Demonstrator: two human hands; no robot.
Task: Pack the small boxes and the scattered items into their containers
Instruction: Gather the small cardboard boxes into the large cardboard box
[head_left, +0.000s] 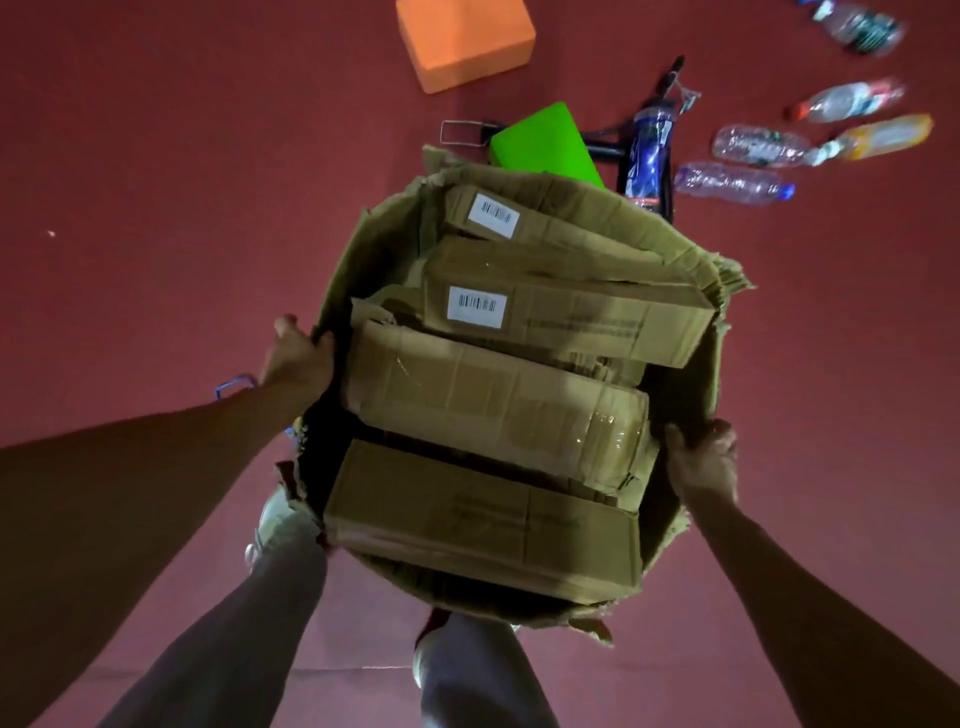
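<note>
The left hand (298, 358) is gripping the left rim of a worn large carton (613, 210), and the right hand (701, 460) is gripping its right rim. Four small boxes (493, 395) are lying stacked inside. On the red floor (156, 208), far off, an orange block (462, 41), a green block (540, 143) and plastic bottles (732, 182) are lying, the bottles at far right.

The floor (156, 208) is a dull dark red. The big carton (363, 249) and the small boxes (493, 400) in it are plain tan-brown cardboard. Two boxes carry white labels (476, 306) with black barcodes. Far off lie an orange block (462, 41) and a bright green block (540, 145). At the far right are a dark blue bottle (647, 156), clear bottles (758, 145) and a yellow-orange bottle (883, 136). The trousers (291, 597) are pale grey.
</note>
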